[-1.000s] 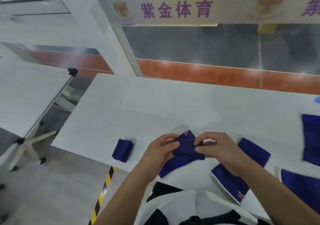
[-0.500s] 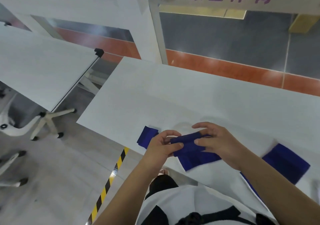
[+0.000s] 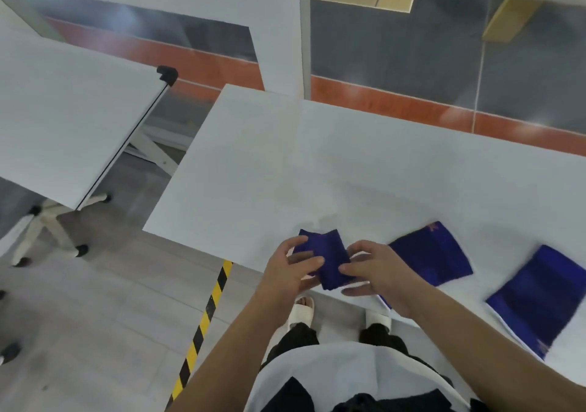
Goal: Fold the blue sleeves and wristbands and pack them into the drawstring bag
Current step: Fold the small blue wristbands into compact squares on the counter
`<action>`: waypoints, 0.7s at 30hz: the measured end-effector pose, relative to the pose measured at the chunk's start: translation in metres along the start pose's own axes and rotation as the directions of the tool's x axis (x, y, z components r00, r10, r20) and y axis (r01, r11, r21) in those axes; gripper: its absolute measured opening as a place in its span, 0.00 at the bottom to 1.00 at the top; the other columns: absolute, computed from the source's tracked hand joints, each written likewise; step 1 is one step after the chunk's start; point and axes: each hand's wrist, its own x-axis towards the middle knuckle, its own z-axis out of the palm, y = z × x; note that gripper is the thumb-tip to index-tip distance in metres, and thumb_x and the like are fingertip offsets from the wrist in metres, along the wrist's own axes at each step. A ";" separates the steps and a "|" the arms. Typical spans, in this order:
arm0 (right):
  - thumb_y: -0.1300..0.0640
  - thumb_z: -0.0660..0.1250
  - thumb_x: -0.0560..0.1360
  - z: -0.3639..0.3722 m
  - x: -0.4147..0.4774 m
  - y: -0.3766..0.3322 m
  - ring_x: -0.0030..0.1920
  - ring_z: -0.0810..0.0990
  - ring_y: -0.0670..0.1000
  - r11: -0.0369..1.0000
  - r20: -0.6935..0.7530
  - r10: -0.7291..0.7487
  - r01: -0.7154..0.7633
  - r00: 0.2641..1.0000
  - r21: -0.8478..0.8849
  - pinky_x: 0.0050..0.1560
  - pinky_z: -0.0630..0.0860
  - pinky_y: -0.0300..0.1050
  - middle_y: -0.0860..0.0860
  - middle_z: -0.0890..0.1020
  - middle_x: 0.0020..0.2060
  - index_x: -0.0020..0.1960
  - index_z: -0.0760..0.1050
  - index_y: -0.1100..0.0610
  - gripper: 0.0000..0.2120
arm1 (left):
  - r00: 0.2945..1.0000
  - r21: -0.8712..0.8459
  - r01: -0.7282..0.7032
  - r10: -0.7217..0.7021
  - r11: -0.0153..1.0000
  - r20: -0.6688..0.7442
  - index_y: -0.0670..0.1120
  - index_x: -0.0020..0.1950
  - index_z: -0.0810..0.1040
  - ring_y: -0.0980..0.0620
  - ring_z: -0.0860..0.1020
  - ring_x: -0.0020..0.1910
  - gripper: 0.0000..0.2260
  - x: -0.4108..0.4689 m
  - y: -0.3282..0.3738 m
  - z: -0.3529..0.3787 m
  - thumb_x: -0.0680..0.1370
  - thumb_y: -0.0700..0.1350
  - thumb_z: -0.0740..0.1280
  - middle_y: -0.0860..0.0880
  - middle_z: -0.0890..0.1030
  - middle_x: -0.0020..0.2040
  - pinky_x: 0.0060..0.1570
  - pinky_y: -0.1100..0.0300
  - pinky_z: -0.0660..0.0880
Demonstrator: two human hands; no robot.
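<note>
At the near left corner of the white table, one folded blue wristband is pinched between left hand and right hand, seemingly to hold its fold, beside two flat blue sleeves with bare tabletop beyond; no drawstring bag is visible.

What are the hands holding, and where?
A folded blue cloth, pinched between both hands: left hand on its left edge, right hand on its right edge.
</note>
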 end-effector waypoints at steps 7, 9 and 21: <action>0.60 0.71 0.77 0.036 0.033 0.017 0.46 0.86 0.53 0.997 -0.190 0.071 -0.071 0.979 0.011 0.42 0.84 0.45 0.56 0.85 0.49 0.57 0.79 0.58 0.09 | 1.000 0.202 -0.012 0.007 0.979 0.026 0.45 0.58 0.80 0.46 0.85 0.50 0.12 0.034 -0.007 -0.040 0.77 0.33 0.69 0.43 0.84 0.55 0.41 0.59 0.82; 0.61 0.72 0.76 0.043 0.044 0.016 0.46 0.86 0.54 0.997 -0.236 0.082 -0.076 0.968 0.033 0.42 0.84 0.45 0.57 0.85 0.49 0.56 0.80 0.59 0.09 | 0.999 0.291 -0.044 0.039 0.956 0.021 0.46 0.59 0.80 0.47 0.84 0.51 0.12 0.047 -0.004 -0.046 0.78 0.34 0.69 0.43 0.84 0.55 0.43 0.58 0.83; 0.65 0.72 0.75 0.056 0.082 0.030 0.44 0.85 0.57 0.996 -0.436 0.074 -0.042 0.897 0.083 0.41 0.85 0.50 0.59 0.84 0.47 0.47 0.77 0.58 0.04 | 0.949 0.708 -0.277 0.299 0.649 0.097 0.46 0.63 0.78 0.53 0.81 0.49 0.14 0.083 -0.009 -0.038 0.78 0.39 0.69 0.51 0.82 0.52 0.43 0.68 0.78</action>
